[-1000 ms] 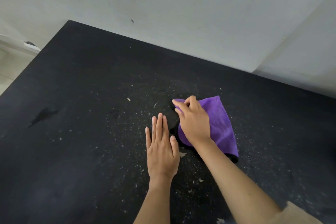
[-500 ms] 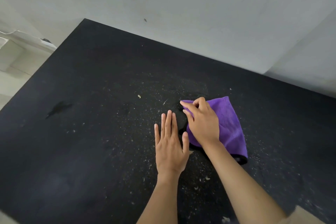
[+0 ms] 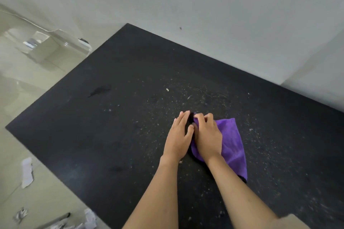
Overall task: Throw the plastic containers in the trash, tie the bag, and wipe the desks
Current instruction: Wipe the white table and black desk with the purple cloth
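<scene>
Now the purple cloth (image 3: pixel 230 147) lies spread on the black desk (image 3: pixel 104 135), toward its near right part, with one dark-edged corner pointing back at the person. On the cloth's left half sits the right hand (image 3: pixel 209 136), its fingers curled and bunching the fabric at the far left corner, so it has hold of the cloth there. Just left of the cloth, the left hand (image 3: pixel 179 138) rests flat on the bare desk, fingers straight and close together, holding nothing; its thumb touches or nearly touches the right hand (I cannot tell which). Both forearms reach in from the near edge, and a bit of tan sleeve (image 3: pixel 292 222) shows at the bottom right.

Around the cloth, pale crumbs and specks (image 3: pixel 195 96) are scattered over the desk, thickest beyond and to the right of it, with one larger crumb (image 3: pixel 167 89) farther off beyond the left hand. Well to the left of the cloth is a dark smear (image 3: pixel 99 90) on the desk.

Beyond the cloth, the desk's far edge meets a pale wall (image 3: pixel 204 5). Left of the desk, on the light floor (image 3: pixel 22 98), lie torn scraps of paper (image 3: pixel 27 172), and farther back stands a glossy white object (image 3: pixel 61 41) that I cannot identify.
</scene>
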